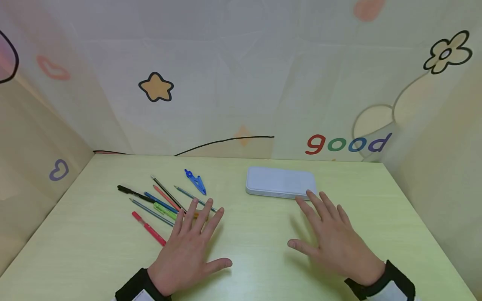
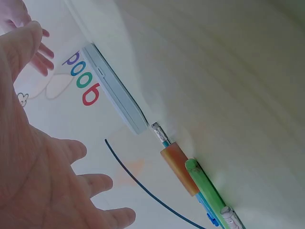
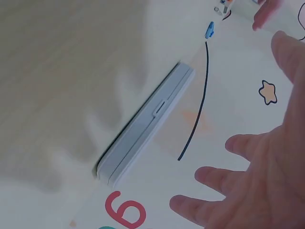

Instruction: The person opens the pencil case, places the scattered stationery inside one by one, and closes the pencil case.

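Note:
My left hand [image 1: 188, 255] hovers with spread fingers at the near side of a loose pile of pens and pencils, holding nothing. My right hand [image 1: 333, 240], also spread and holding nothing, is just in front of a closed pale blue pencil case [image 1: 281, 182]; its clasp side shows in the right wrist view. In the pile are a black pen [image 1: 135, 193], a red marker [image 1: 148, 228], a green pen [image 1: 165, 211] and several pencils. Partly hidden behind my left fingers is an orange-brown block [image 2: 180, 167]. A blue drawing compass [image 1: 196, 182] lies beyond the pile.
The pale wooden table [image 1: 256, 259] ends at a printed cloth [image 1: 226, 83] hanging behind it and along both sides. A star, a flower and the word "good" are printed on the cloth.

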Action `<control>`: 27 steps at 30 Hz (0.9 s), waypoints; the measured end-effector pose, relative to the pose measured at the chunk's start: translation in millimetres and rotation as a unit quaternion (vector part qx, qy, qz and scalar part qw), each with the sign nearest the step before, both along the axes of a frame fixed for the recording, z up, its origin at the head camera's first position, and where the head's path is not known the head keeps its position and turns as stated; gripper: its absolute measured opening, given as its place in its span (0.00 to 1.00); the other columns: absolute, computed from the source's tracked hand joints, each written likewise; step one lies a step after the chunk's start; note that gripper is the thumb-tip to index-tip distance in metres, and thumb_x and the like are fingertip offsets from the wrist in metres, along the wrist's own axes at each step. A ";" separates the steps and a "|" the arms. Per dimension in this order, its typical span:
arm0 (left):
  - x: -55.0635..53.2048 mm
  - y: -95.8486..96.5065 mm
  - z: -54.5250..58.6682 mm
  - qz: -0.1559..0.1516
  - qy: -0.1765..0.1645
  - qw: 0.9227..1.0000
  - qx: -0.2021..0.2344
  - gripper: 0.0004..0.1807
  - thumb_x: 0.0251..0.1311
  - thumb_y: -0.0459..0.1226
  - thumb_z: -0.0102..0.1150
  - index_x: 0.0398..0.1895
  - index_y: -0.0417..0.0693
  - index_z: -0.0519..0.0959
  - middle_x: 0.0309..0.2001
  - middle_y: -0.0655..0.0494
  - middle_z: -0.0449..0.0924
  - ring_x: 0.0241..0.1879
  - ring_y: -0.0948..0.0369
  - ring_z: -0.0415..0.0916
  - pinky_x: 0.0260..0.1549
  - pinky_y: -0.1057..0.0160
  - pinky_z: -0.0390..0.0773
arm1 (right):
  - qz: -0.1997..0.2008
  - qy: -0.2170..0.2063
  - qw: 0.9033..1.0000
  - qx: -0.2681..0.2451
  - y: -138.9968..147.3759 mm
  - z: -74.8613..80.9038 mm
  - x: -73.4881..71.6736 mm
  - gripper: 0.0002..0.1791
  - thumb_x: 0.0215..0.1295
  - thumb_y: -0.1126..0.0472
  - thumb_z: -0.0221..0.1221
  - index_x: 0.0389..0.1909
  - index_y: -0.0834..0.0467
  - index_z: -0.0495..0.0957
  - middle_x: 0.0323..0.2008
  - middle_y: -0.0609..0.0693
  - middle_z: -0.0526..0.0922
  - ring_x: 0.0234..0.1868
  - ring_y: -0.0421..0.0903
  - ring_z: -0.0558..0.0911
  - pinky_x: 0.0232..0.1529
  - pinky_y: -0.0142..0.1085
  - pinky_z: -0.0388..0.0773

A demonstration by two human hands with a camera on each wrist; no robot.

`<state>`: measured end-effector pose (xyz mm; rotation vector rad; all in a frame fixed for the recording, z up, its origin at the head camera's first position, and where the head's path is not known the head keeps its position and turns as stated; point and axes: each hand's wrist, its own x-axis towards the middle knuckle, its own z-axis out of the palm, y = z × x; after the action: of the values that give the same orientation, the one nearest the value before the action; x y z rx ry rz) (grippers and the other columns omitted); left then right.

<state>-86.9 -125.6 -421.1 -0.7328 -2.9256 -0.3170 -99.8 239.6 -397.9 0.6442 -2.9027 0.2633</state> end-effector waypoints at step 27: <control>2.0 1.2 0.5 -0.005 0.004 1.000 -0.001 0.61 0.58 0.76 0.61 0.86 0.54 0.55 0.86 0.46 0.42 0.84 0.39 0.34 0.75 0.28 0.49 | 0.002 -0.066 0.997 -0.043 29.6 3.6 -73.5 0.59 0.64 0.41 0.74 0.84 0.62 0.51 0.79 0.72 0.56 0.75 0.74 0.61 0.70 0.69 0.64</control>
<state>-84.9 -124.4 -420.6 -0.7484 -2.9161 -0.3119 -173.3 269.2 -394.3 0.6418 -2.9942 0.4451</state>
